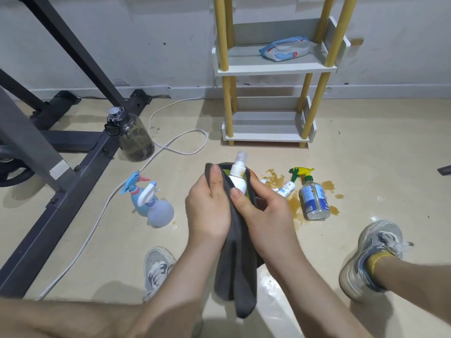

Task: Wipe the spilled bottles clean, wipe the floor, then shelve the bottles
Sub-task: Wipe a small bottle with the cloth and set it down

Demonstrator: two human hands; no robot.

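A small white spray bottle (238, 176) stands upright in a dark grey cloth (238, 259), held over the floor. My left hand (207, 206) grips the cloth at the bottle's left side. My right hand (263, 213) grips the cloth around the bottle's right side, thumb pressed on its front. A brown spill (294, 203) spreads on the floor to the right. In it lie a clear bottle with a green and yellow trigger (313, 198) and a small white bottle (286, 189). Two blue spray bottles (151, 203) stand to the left. The white shelf unit with yellow posts (268, 125) stands at the wall.
A pack of wipes (285, 48) lies on the upper shelf. A dark exercise machine frame (61, 152) fills the left side, with a smoky water jug (133, 136) and a white cable (175, 147) beside it. My two shoes (156, 269) flank the hands.
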